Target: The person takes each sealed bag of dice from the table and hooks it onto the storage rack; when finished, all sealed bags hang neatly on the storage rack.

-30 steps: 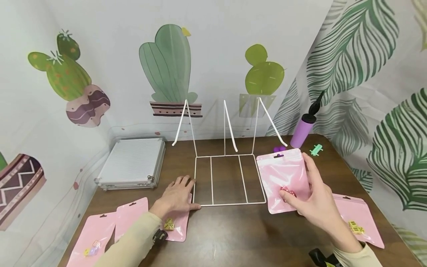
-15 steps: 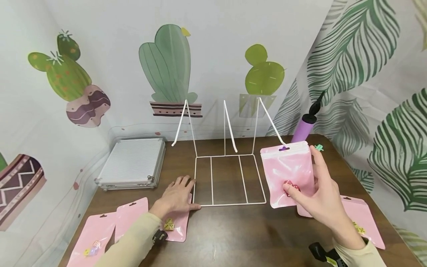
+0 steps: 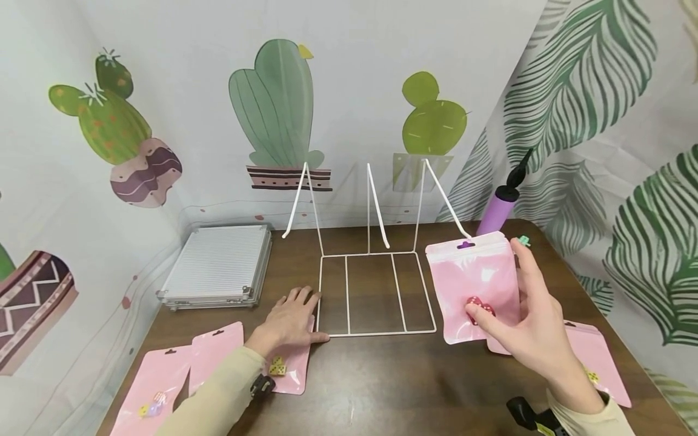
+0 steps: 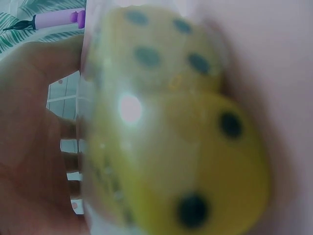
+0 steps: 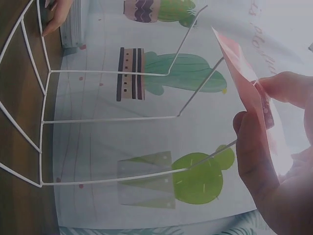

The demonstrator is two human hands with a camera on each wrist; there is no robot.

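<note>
My right hand (image 3: 537, 333) pinches a pink zip bag (image 3: 470, 269) with red dice (image 3: 480, 304) inside, thumb in front and fingers behind. Upright, the bag has its hang hole just below the tip of the right-hand prong (image 3: 449, 203) of a white wire display rack (image 3: 348, 303); whether they touch, I cannot tell. In the right wrist view, the bag (image 5: 239, 73) appears edge-on by the prong ends. My left hand (image 3: 289, 324) rests at the rack's front left corner, fingers extended, over another pink bag (image 3: 294, 378) holding yellow dice (image 4: 195, 156).
More pink bags lie at the left (image 3: 215, 351) and right (image 3: 597, 357) of the brown table (image 3: 376, 387). Silver ridged cases (image 3: 218, 260) are stacked back left. A purple hand pump (image 3: 495, 212) stands back right, with a small green piece (image 3: 523, 240) beside it.
My right hand has carried the bag of red dice slightly right and up, bringing its hang hole close to the right prong's tip. My left hand stays in place.
</note>
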